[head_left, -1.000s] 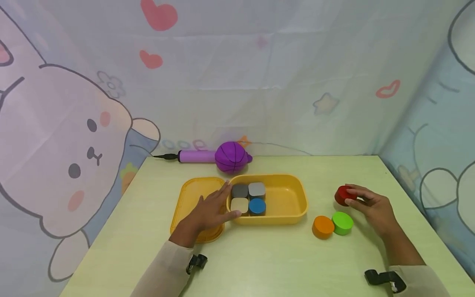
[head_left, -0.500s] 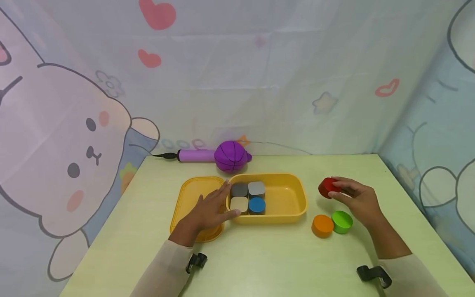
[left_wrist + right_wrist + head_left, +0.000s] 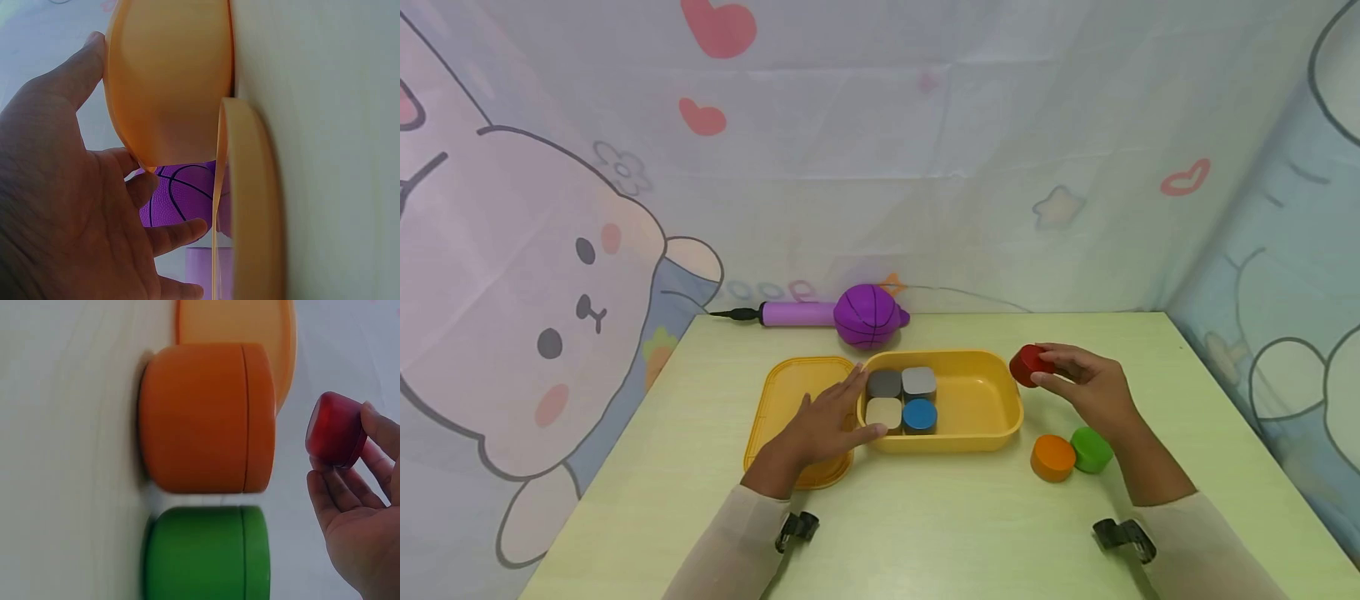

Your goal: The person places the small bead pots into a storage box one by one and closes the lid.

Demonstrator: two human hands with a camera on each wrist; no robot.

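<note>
My right hand [image 3: 1093,392] pinches a small red lidded jar [image 3: 1030,366] between thumb and fingertips, just off the right end of a yellow plastic box [image 3: 973,444]. The right wrist view shows the jar [image 3: 336,430] tilted and held up off the table. My left hand [image 3: 823,425] rests on the box's left end with its fingers spread and fairly straight. Inside that end stand four-sided and round lidded jars: a dark grey one [image 3: 884,384], a light grey one [image 3: 919,382], a cream one [image 3: 884,412] and a blue one [image 3: 919,416].
An orange jar [image 3: 1053,457] and a green jar [image 3: 1092,451] stand side by side at the box's front right. The yellow lid [image 3: 775,417] lies left of the box, partly under my left forearm. Behind are a purple ball [image 3: 867,317] and a lilac pump [image 3: 797,314].
My right hand has carried the red jar left and slightly away from me, from beyond the green jar to the box's right end. My left hand has stayed in place.
</note>
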